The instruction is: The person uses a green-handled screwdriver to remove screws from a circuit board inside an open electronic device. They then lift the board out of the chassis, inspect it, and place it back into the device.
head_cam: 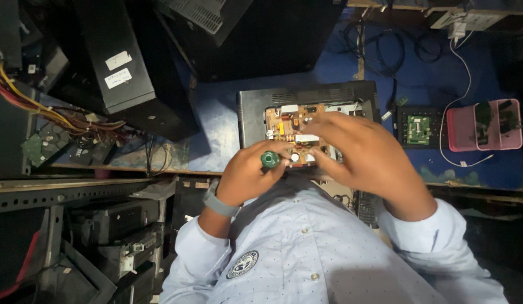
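An opened black device casing (254, 112) lies on a blue worktop, with a brown circuit board (285, 125) exposed inside it. My left hand (245, 175), with a grey watch on the wrist, is closed around a green-handled screwdriver (270, 159) at the board's near edge. The screwdriver's shaft and tip are hidden. My right hand (367, 153) is spread over the right part of the board, fingers apart and resting on or just above its components. It hides much of the board beneath it.
A black computer tower (126, 73) lies at the back left beside a bundle of yellow and red wires (59, 115) and hard drives (42, 145). To the right sit a small green board (418, 129), a pink tray (461, 132) and a white cable (465, 73).
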